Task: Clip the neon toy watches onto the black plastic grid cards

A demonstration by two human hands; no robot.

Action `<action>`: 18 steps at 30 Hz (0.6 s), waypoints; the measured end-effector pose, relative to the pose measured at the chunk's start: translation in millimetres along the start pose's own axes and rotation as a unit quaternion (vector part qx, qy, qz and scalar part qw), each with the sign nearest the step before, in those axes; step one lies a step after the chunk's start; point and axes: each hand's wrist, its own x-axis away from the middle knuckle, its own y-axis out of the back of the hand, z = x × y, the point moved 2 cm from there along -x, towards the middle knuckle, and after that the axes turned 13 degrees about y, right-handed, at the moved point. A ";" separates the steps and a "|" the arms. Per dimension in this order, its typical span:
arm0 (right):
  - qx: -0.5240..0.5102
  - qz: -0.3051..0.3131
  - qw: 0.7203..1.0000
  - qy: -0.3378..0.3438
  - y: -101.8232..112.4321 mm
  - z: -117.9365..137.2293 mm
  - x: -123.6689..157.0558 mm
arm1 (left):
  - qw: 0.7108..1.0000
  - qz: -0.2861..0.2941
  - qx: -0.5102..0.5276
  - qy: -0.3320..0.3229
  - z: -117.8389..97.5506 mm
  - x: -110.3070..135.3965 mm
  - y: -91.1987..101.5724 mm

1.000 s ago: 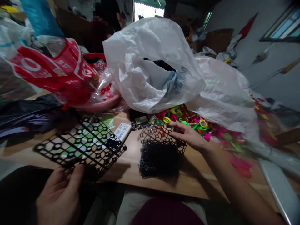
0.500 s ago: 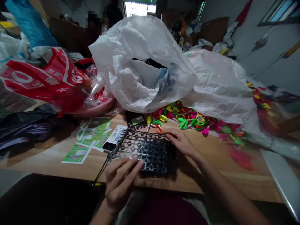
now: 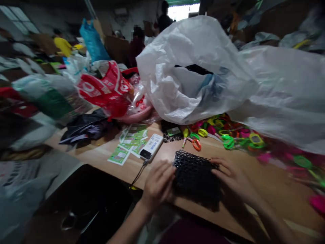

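A stack of black plastic lattice sheets [image 3: 196, 179] is between my two hands at the front of the table. My left hand [image 3: 158, 183] presses its fingers, held together, against the left edge of the stack. On the opposite side, my right hand [image 3: 232, 178] grips the right edge, thumb and fingers at the upper corner. Just beyond the stack lie a yellow toy piece [image 3: 185, 133] and an orange ring-shaped toy watch [image 3: 196, 144]. Another black lattice piece with a green card [image 3: 173, 131] lies behind them.
A white power bank [image 3: 154, 144] with a cable lies left, beside green printed cards [image 3: 120, 154]. Colourful toy watches [image 3: 228, 140] are heaped at right. A large white sack [image 3: 162, 88], a pink basin [image 3: 134, 117] and a red bag [image 3: 101, 89] stand behind.
The view has turned left. The upper lattice sheet, which stuck out leftward over the pile, now lies in line with the others in a compact stack, with my left hand at its side.
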 end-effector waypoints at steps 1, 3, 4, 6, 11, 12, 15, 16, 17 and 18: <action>0.004 -0.008 1.000 -0.009 1.5 -1.6 0.8 | 0.996 -0.026 -0.026 0.078 23.1 -6.4 11.8; 0.018 -0.035 0.999 -0.030 6.7 -3.5 0.1 | 0.975 -0.065 -0.074 0.197 75.7 -22.6 36.5; 0.025 -0.045 0.998 -0.039 9.2 -4.1 -1.2 | 0.960 -0.074 -0.095 0.251 103.4 -32.1 47.5; 0.027 -0.052 0.997 -0.051 11.5 -4.6 -4.8 | 0.930 -0.066 -0.130 0.337 154.6 -52.3 62.3; 0.005 -0.066 0.996 -0.056 -0.5 -3.2 -10.7 | 0.879 0.006 -0.165 0.448 226.5 -94.3 54.9; 0.006 -0.067 0.996 -0.052 -3.8 -2.7 -10.4 | 0.872 0.013 -0.169 0.458 232.2 -99.5 50.9; 0.026 -0.070 0.996 -0.042 -9.4 -3.4 -6.7 | 0.859 0.025 -0.167 0.483 244.2 -108.5 47.1; 0.035 -0.071 0.996 -0.041 -9.5 -4.4 -4.8 | 0.856 0.028 -0.159 0.490 248.1 -109.5 49.4; 0.042 -0.074 0.996 -0.040 -8.7 -5.9 -3.0 | 0.854 0.028 -0.148 0.498 252.2 -109.7 53.2; 0.046 -0.076 0.995 -0.040 -7.5 -7.7 -1.3 | 0.853 0.027 -0.133 0.505 256.2 -109.1 58.0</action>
